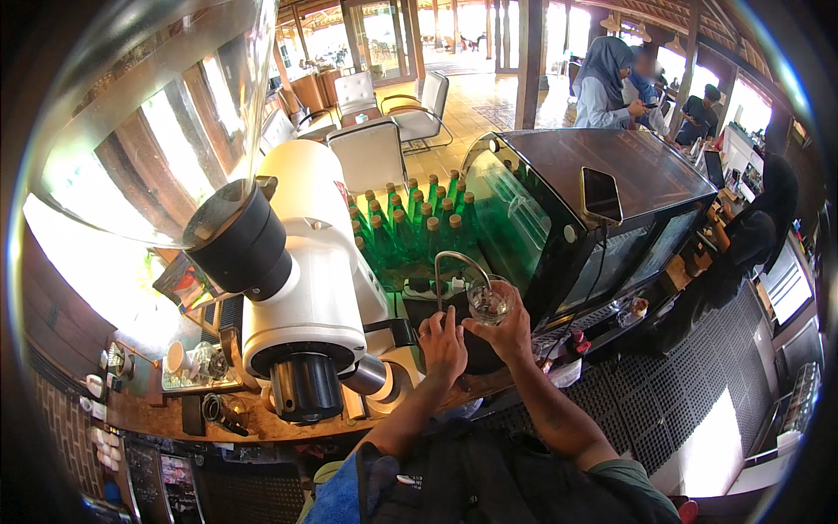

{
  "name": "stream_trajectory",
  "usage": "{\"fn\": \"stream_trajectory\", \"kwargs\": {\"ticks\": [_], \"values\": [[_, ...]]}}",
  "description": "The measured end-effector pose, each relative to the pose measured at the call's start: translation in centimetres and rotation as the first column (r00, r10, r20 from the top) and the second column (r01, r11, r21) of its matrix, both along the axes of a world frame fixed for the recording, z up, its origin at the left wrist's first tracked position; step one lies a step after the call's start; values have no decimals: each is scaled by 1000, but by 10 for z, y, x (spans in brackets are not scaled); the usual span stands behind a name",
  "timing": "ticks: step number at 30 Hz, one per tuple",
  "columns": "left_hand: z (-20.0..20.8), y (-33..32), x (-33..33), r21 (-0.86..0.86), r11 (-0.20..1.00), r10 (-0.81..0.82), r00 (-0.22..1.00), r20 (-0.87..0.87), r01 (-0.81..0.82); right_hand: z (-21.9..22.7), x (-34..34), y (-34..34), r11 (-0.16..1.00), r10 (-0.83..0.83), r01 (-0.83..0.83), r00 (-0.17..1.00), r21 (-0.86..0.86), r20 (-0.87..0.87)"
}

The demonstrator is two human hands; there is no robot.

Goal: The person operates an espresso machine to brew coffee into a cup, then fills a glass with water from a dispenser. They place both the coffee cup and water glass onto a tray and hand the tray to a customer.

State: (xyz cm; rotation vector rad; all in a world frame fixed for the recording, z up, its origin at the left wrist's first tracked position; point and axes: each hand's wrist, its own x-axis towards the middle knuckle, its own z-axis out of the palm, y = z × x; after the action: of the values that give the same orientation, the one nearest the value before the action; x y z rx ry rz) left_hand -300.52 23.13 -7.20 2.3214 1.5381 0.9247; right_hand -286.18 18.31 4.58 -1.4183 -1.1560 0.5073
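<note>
Glass [486,303] in right hand [504,330]

I see my left hand [443,342] and right hand [506,330] bare, forearms uncovered, a green short sleeve [633,476] on the right arm, a black apron bib [489,480] below.

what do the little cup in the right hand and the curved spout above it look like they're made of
Cup: clear glass or hard plastic; you see through it, rim glints.
Spout: polished metal, likely steel; thin silvery tube with bright highlights.
The right hand holds the cup.
</note>
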Motion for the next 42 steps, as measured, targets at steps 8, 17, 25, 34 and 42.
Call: {"fn": "stream_trajectory", "kwargs": {"ticks": [8,17,25,34,42], "values": [[0,0,0,-10,1000,-5,1000,-4,5,-2,-1,-1,1000,5,-5,1000,-4,16],[-1,0,0,0,1000,-1,1000,15,1,-9,-2,-3,1000,-2,2,999,0,46],[-4,1,0,30,1000,-5,1000,27,4,-17,-4,-14,999,23,-22,1000,-45,19],[-8,3,1,115,993,7,1000,-4,-6,-34,-6,-13,999,33,-33,996,-3,87],[-15,7,-1,218,975,-23,994,-111,47,-36,-10,-18,998,52,-54,997,41,57]]}}
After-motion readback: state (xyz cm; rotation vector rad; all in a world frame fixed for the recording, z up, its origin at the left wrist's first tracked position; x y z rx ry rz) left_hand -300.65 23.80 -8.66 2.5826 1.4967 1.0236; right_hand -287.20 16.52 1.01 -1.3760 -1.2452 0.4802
